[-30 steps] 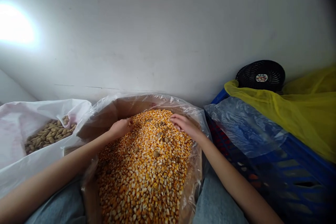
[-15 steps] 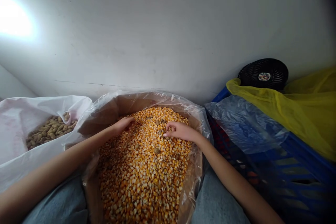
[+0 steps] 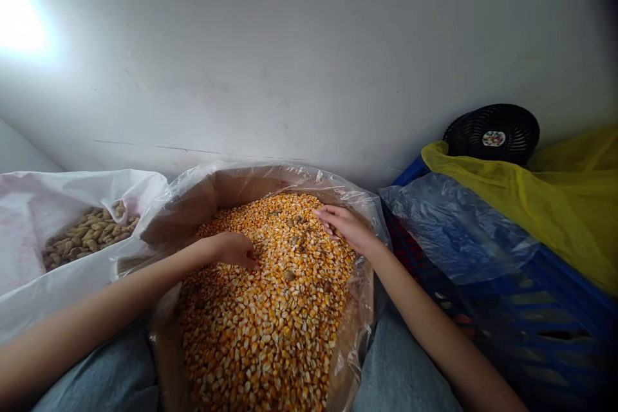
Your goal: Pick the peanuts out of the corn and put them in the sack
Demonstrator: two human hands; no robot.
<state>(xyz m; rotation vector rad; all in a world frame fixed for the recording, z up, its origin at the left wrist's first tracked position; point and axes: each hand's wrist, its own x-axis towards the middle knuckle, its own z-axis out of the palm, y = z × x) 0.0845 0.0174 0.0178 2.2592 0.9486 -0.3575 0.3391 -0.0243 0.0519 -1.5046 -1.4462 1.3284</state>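
Note:
Orange and pale corn kernels fill a box lined with clear plastic between my knees. Several brown lumps lie on the kernels, one of them a round lump right of centre. My left hand rests low over the left part of the corn, its fingers curled down at the kernels; whatever they hold is hidden. Over the upper right of the corn is my right hand, its fingers stretched out and apart, with nothing visible in them.
At the left stands a white bag with peanuts. A blue crate at the right bears clear plastic, a yellow mesh and a black fan-like round grille. Behind rises a pale wall.
My left hand has moved right and nearer to me. My right hand has shifted up and right, and its curled fingers have opened out. A lump near its former place is no longer visible.

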